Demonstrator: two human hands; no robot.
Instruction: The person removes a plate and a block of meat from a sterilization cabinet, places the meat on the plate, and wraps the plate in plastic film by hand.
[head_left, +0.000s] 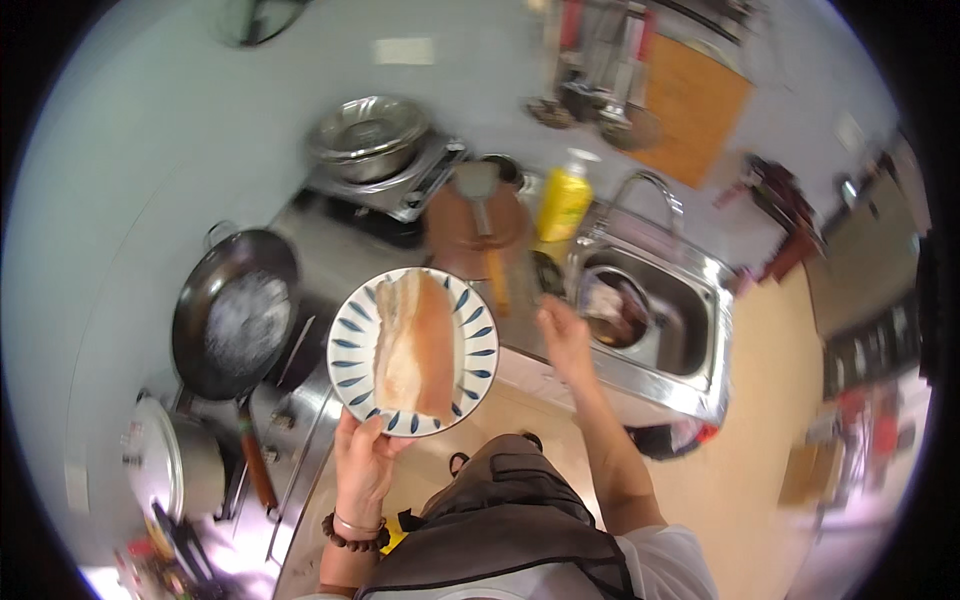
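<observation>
My left hand (367, 454) grips the near rim of a white plate with blue leaf-like marks (480, 352). A slab of raw pork belly (420, 345) lies across the plate. My right hand (562, 334) is at the counter's front edge, left of the sink, close to a dark object (549, 274). That hand is blurred, and whether it holds the dark object cannot be told. Behind the plate, a spatula with a wooden handle (496, 281) lies over a round brown board (442, 217).
A wok (236, 322) and a lidded pot (184, 457) stand on the stove at left. Metal bowls (367, 142) sit on a cooker behind. The steel sink (686, 315) holds a bowl with contents (615, 307); a yellow pump bottle (564, 201) stands beside it.
</observation>
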